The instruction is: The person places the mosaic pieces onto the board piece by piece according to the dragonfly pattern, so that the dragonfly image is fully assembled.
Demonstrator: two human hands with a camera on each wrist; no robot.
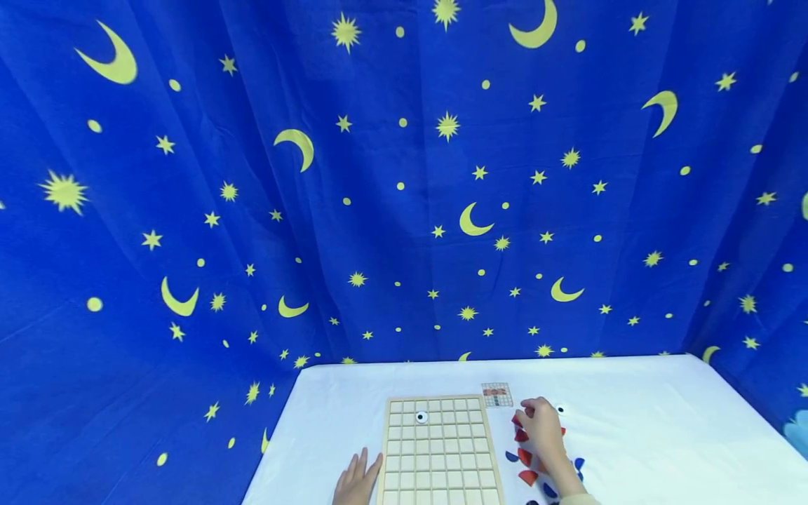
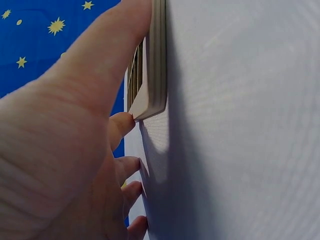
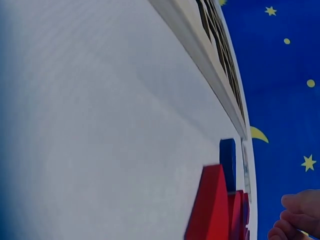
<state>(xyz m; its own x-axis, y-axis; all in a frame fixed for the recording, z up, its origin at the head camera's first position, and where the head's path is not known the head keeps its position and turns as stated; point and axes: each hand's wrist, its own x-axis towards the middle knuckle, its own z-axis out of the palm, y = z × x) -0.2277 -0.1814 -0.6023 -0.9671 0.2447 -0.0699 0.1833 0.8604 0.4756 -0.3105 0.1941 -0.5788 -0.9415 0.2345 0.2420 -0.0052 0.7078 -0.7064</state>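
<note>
A framed wooden grid board (image 1: 435, 449) lies on the white table, with a round googly-eye piece (image 1: 421, 417) in its upper part. My left hand (image 1: 358, 480) rests at the board's left edge, fingers spread; the left wrist view has the thumb along the frame and a fingertip at its corner. Over a scatter of pieces right of the board is my right hand (image 1: 541, 428), fingers bent and drawn together. Red pieces (image 1: 524, 456) lie under and beside it, blue ones (image 1: 550, 490) nearer me. I cannot tell whether its fingertips hold a piece.
A small pattern card (image 1: 497, 394) with a grid and coloured shapes lies by the board's upper right corner. Another googly-eye piece (image 1: 560, 409) sits just beyond the right hand. A blue curtain (image 1: 404, 210) with yellow moons and stars hangs around the table.
</note>
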